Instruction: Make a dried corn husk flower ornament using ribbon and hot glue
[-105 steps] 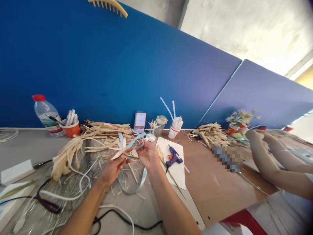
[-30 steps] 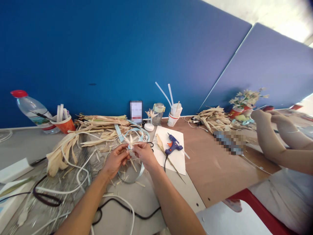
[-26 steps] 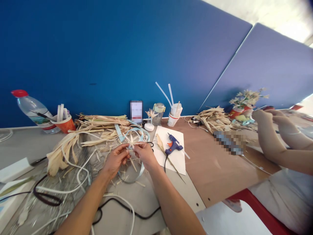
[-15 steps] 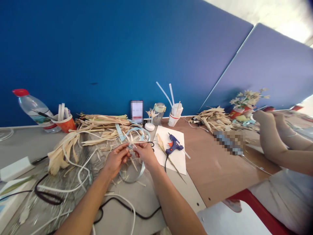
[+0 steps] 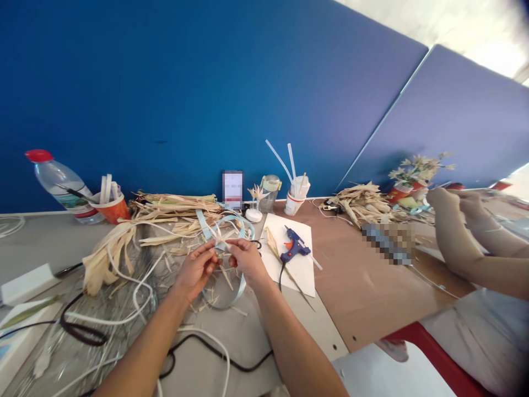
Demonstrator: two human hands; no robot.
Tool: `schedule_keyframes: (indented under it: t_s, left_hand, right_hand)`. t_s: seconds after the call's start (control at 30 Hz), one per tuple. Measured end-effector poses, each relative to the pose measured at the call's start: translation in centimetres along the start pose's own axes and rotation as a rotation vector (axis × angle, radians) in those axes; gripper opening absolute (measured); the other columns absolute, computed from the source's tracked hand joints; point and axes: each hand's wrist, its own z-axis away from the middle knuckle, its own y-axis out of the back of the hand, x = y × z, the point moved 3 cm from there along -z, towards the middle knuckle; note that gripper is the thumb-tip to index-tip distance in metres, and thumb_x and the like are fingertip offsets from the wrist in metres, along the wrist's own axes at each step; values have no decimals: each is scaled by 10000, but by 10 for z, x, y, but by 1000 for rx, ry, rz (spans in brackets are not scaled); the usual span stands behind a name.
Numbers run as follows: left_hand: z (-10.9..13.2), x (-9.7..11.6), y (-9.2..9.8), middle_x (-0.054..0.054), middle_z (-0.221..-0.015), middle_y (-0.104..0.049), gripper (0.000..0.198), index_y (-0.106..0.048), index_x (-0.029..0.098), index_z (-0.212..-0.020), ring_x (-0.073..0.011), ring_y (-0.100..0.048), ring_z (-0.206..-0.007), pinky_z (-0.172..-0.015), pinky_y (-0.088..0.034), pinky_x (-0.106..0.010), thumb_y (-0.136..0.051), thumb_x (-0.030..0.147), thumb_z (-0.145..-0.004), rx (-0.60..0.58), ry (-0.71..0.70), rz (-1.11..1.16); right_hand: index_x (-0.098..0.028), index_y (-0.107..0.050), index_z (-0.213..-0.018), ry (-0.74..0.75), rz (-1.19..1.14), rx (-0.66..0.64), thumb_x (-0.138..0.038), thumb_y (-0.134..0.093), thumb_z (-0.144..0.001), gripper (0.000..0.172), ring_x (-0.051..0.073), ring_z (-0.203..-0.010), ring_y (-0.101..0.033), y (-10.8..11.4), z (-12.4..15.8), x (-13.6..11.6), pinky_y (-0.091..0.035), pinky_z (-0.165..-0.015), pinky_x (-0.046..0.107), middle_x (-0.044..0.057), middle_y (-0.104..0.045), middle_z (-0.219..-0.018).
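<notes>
Above the middle of the table, my left hand [image 5: 197,270] and my right hand [image 5: 248,260] meet at the fingertips. Both pinch a small pale husk flower [image 5: 219,238] with narrow pointed strips. A bit of light blue ribbon shows between the fingers at its base; the flower's lower part is hidden by them. More light blue ribbon [image 5: 241,289] curves over the table below and behind my hands. A blue glue gun [image 5: 296,246] lies on a white sheet [image 5: 303,281] to the right of my right hand.
Dried husks [image 5: 177,205] lie along the blue partition, near a phone [image 5: 233,189], a finished flower [image 5: 257,196], a jar [image 5: 271,193] and paper cups [image 5: 294,204]. Wires and cables [image 5: 136,314] tangle at left beside a bottle [image 5: 61,184]. Another person's arms [image 5: 458,237] rest at right.
The flower's tips sit slightly lower and lean more to the left between my fingers. Both hands stay in nearly the same place, still pinching; the view has shifted slightly.
</notes>
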Motion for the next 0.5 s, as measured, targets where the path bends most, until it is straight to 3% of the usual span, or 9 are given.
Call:
schedule_keyframes:
  t_s: [0.13, 0.3, 0.4, 0.5]
  left_hand:
    - [-1, 3, 3, 75, -520, -576, 214, -665, 162, -892, -13, -383, -347, -651, -527, -247, -687, 160, -679, 55, -11, 68]
    - [-1, 8, 5, 77, -506, -547, 140, -663, 152, -837, -18, -361, -341, -678, -541, -264, -626, 112, -707, 84, -18, 146]
    - [-3, 9, 9, 75, -501, -535, 111, -648, 160, -775, -23, -367, -357, -662, -540, -250, -603, 80, -712, 100, 3, 186]
    - [-8, 8, 15, 79, -497, -523, 103, -646, 177, -771, -26, -352, -353, -626, -537, -243, -597, 95, -731, 117, -7, 198]
  right_hand:
    - [-149, -615, -907, 31, -7, 110, -242, -594, -653, 270, 52, -376, -466, 5, 1, -3, -325, -410, 210, -20, -632, -731]
    - [-144, -605, -954, 83, 33, 191, -276, -616, -661, 322, 84, -436, -498, 18, 2, -22, -358, -459, 211, -57, -556, -567]
    - [-151, -609, -929, 179, 86, 239, -312, -625, -671, 304, 90, -481, -518, 41, 6, -46, -371, -484, 210, -53, -559, -580]
    - [-157, -612, -938, 259, 176, 325, -342, -640, -667, 329, 85, -514, -533, 82, 16, -67, -379, -486, 210, -21, -615, -705]
